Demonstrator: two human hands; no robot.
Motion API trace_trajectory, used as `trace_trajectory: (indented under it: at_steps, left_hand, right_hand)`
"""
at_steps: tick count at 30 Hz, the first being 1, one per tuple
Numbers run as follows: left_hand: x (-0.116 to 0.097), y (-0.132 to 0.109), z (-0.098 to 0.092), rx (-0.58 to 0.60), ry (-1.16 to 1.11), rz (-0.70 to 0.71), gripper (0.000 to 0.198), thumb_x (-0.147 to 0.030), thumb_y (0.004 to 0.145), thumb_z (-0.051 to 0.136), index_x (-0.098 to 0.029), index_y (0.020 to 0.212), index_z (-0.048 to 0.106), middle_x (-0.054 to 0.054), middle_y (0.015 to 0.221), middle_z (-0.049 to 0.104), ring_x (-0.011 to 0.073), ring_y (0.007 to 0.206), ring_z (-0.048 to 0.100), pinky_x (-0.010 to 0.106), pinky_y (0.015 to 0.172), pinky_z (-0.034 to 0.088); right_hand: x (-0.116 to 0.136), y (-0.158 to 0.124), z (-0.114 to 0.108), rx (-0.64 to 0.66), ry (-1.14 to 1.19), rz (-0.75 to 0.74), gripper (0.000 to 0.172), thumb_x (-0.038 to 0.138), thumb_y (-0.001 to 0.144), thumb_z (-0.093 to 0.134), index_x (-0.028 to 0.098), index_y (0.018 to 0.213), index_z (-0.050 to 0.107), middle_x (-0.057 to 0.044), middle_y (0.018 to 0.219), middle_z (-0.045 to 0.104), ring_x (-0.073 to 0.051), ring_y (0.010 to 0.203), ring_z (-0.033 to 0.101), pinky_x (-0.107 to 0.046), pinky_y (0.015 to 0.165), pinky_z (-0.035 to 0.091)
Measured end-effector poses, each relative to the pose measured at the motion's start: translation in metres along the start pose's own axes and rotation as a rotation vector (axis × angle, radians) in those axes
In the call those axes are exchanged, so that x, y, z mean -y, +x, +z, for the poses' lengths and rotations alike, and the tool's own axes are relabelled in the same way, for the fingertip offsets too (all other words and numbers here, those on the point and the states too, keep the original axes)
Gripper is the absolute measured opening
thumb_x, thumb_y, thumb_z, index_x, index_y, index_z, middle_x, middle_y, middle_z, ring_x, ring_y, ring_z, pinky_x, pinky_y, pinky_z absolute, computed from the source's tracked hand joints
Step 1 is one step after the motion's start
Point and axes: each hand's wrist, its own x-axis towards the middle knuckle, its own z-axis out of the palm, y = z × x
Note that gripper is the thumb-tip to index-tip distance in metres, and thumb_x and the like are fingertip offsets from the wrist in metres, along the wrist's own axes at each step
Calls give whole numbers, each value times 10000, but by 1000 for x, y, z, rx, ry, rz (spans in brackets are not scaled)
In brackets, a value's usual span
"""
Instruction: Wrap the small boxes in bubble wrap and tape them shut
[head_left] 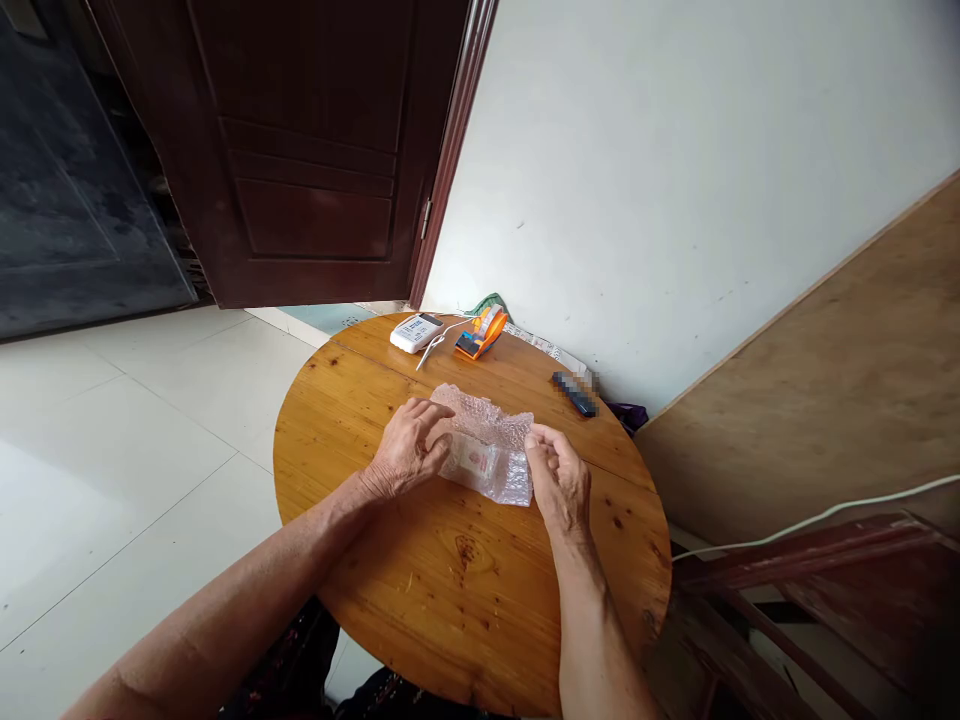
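Observation:
A piece of clear bubble wrap (pixel 512 478) lies on the round wooden table (pixel 465 590), partly folded over. Inside its lower part shows a small flat whitish item with reddish print (pixel 476 458); its kind is not clear through the plastic. My left hand (pixel 409 445) rests at the wrap's left edge, thumb and fingers apart, fingertips touching the plastic. On the opposite side, my right hand (pixel 559 475) pinches the wrap's upper right edge between thumb and curled fingers.
Toward the table's back are a white device (pixel 415 334) with a white cable and an orange tape dispenser (pixel 481 334). A dark elongated object (pixel 574 394), partly blurred, lies at the right. The white wall (pixel 675 180) and wooden panel (pixel 817 380) stand close behind.

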Motion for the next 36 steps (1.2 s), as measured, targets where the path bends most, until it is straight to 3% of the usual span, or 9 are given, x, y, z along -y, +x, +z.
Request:
trace_trajectory:
  at_steps: [7, 10, 13, 16, 20, 24, 27, 31, 36]
  left_hand:
    - [-5, 1, -7, 173, 41, 65, 450, -453, 981, 402, -139, 1238, 597, 143, 1186, 689, 301, 1248, 539, 503, 1092, 340]
    - [-9, 5, -23, 242, -175, -35, 493, -513, 990, 344, -144, 1080, 659, 102, 989, 726, 230, 951, 665, 393, 931, 472]
    - [-11, 8, -40, 477, -481, -171, 525, -564, 956, 375, -127, 1009, 662, 30, 678, 666, 177, 684, 653, 307, 712, 506]
    - [-8, 10, -45, 670, -606, -272, 424, -465, 880, 532, -110, 1089, 632, -4, 630, 628, 145, 566, 611, 280, 616, 492]
    - [-5, 6, -32, 489, -432, -204, 425, -341, 802, 610, -125, 1168, 621, 70, 906, 680, 173, 723, 639, 312, 669, 522]
    - [-6, -2, -11, 425, -255, -8, 885, -356, 744, 702, -181, 1510, 293, 169, 1415, 512, 316, 1264, 516, 492, 1043, 443]
    - [-6, -8, 4, 520, -80, 45, 1109, -474, 662, 784, -142, 1544, 200, 228, 1517, 388, 384, 1396, 375, 549, 1131, 342]
    - [-2, -12, 19, 558, 49, 106, 1219, -677, 590, 767, -89, 1526, 252, 255, 1534, 358, 401, 1428, 323, 547, 1175, 268]
    - [2, -17, 26, 509, 113, 190, 1190, -771, 599, 704, -104, 1507, 322, 216, 1538, 376, 385, 1449, 289, 521, 1209, 188]
  right_hand:
    - [15, -5, -14, 313, 360, 19, 361, 508, 904, 513, 199, 827, 682, -10, 648, 631, -172, 661, 591, -284, 672, 482]
    - [17, -8, -24, 771, 548, 79, 348, 491, 906, 547, 181, 817, 679, 5, 620, 608, -137, 586, 561, -268, 610, 465]
    - [17, -11, -26, 1138, 492, 164, 348, 496, 883, 586, 164, 828, 675, 3, 605, 622, -123, 530, 556, -252, 540, 440]
    - [13, -8, -24, 949, 400, 158, 330, 480, 871, 598, 178, 741, 631, 40, 523, 544, -100, 476, 485, -237, 512, 404]
    - [5, -1, -22, 522, 407, 60, 247, 439, 811, 669, 201, 866, 629, 1, 717, 637, -138, 659, 578, -256, 607, 459]
    - [10, -7, -7, 556, 294, -62, 592, 350, 703, 756, 229, 1254, 577, -98, 1272, 637, -247, 1119, 604, -359, 864, 507]
    - [19, -13, 4, 567, 193, -107, 556, 242, 689, 708, 229, 1236, 609, -77, 1207, 681, -237, 1066, 638, -384, 932, 490]
    - [11, -6, -5, 394, 152, 27, 442, 320, 712, 681, 215, 1141, 665, -53, 1023, 739, -220, 893, 680, -353, 837, 524]
    - [-35, 15, -36, -75, -158, 315, 507, 350, 708, 628, 188, 1187, 652, -112, 1056, 725, -282, 958, 666, -398, 841, 505]
